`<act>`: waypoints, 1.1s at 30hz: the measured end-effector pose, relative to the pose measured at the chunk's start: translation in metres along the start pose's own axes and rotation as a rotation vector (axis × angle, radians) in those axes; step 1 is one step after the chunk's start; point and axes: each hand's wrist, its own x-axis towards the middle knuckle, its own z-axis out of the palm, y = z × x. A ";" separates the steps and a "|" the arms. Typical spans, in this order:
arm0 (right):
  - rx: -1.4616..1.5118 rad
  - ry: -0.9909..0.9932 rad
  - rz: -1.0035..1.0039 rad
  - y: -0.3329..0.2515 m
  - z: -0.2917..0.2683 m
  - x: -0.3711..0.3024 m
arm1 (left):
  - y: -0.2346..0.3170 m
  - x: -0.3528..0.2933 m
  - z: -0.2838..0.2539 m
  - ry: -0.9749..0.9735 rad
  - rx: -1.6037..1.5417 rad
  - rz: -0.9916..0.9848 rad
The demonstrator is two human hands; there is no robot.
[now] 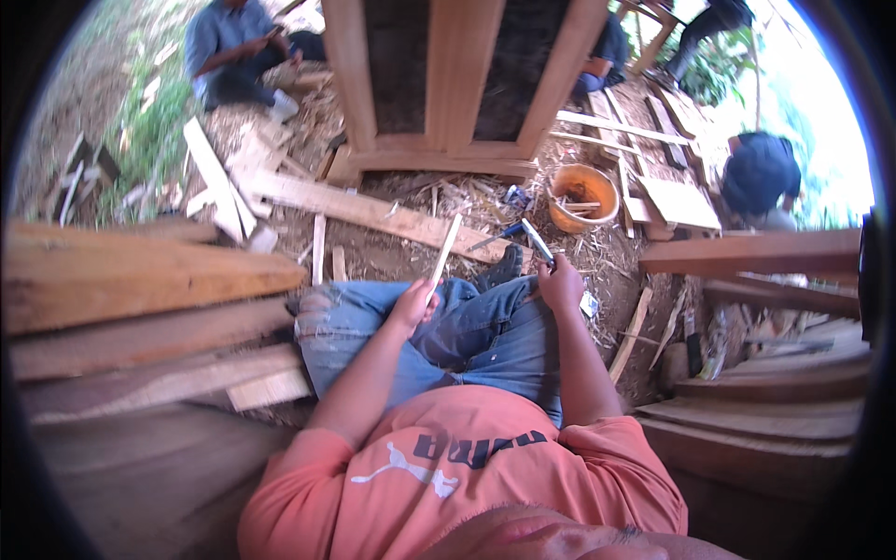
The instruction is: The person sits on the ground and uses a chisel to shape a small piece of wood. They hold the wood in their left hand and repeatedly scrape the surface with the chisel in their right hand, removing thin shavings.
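Observation:
My left hand (415, 306) is closed round the lower end of a slim pale wood strip (449, 245), which slants up and away to the right. In my right hand (562, 286) is a knife (539, 241) with a dark handle, its bright blade pointing up and to the left. Strip and blade are apart. Both hands hover over my legs in blue jeans (495, 341). Past them, a long plank (373, 213) lies on the ground among shavings, with a dark blue tool (504, 233), its kind unclear, near its right end.
An orange bucket (607, 191) with wood pieces stands ahead to the right. A panelled wooden door or frame (448, 154) rises in front. Stacked beams (149, 280) flank me on the left, boards (775, 420) on the right. Other people, one in a blue shirt (224, 42), are farther off.

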 end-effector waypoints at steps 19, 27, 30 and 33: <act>-0.297 -0.230 -0.418 -0.070 0.038 -0.039 | 0.012 -0.008 0.015 -0.237 0.019 -0.181; -0.284 -0.321 -0.267 -0.092 0.051 -0.052 | 0.002 0.001 0.014 -0.183 0.078 -0.164; -0.273 -0.344 -0.232 -0.098 0.049 -0.047 | 0.002 0.001 0.014 -0.174 0.073 -0.155; -0.275 -0.358 -0.234 -0.094 0.049 -0.044 | 0.005 0.000 0.014 -0.169 0.084 -0.184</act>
